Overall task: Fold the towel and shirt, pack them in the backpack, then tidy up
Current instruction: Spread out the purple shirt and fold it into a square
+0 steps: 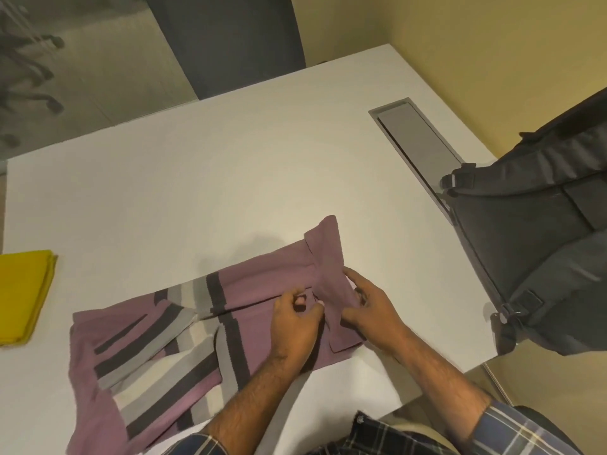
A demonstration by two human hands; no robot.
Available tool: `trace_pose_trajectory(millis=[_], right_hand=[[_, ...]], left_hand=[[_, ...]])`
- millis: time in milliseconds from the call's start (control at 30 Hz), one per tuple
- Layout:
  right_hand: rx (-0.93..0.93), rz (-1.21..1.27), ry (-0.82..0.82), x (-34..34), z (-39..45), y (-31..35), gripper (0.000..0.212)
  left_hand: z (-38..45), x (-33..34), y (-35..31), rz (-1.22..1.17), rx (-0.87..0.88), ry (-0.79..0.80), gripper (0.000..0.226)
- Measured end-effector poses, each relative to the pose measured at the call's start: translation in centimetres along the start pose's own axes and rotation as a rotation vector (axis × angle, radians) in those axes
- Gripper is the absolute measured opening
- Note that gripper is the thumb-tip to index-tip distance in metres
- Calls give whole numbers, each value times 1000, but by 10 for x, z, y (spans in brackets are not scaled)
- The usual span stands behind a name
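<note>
White worktop (230,178) with a striped purple shirt (184,326).
Both hands, left hand (295,320) and right hand (368,307), are pinching the shirt's collar end, close together.

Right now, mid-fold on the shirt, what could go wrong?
1. Both hands, left and right, pinch only the collar end of the shirt; the striped end lies loose and rumpled, so the fold may come out crooked.
2. That loose end reaches the table edge nearest the person and might slide off.
3. The backpack overhangs the right edge and could tip.
</note>
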State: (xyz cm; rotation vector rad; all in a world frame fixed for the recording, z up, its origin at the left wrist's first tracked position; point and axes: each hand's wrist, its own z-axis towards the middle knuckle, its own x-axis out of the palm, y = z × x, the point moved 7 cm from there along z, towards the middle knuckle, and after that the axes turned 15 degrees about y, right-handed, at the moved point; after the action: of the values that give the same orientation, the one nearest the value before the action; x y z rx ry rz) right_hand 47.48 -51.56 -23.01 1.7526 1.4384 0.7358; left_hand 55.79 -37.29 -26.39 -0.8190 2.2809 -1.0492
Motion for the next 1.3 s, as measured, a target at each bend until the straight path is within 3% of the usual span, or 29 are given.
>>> trace_pose_trajectory(millis=[100,167,267,367,433,567,767,900,1000,1100,1200,1300], right_hand=[[-30,-67,95,33,4,12,86],[-68,-166,185,65,7,17,84],[-122,-346,320,111,12,19,55],[-42,-410,517,146,18,3,57],[-11,-477,548,157,23,-6,51],[13,-482,391,140,32,4,8],[-65,-549,-4,101,83,60,5],[-36,-676,-128,95,127,79,26],[111,-932,-160,97,145,73,45],[137,-1019,-127,101,156,66,43],[101,-1102,-95,104,161,66,33],[6,-1000,-104,104,158,76,23]], left_hand=[[-8,-3,-3,-397,-83,232,24],[-13,-12,-5,-439,-109,293,34],[-16,-31,15,-497,-197,256,51],[-21,-51,42,-603,-265,185,31],[-23,-59,56,-614,-281,156,26],[-26,-62,69,-533,-268,95,19],[-43,-49,83,-347,-253,130,7],[-51,-48,85,-233,-248,151,19],[-53,-50,92,-223,-235,219,31],[-52,-50,97,-273,-187,252,41],[-51,-51,101,-295,-162,245,27],[-50,-50,105,-310,-126,247,31]])
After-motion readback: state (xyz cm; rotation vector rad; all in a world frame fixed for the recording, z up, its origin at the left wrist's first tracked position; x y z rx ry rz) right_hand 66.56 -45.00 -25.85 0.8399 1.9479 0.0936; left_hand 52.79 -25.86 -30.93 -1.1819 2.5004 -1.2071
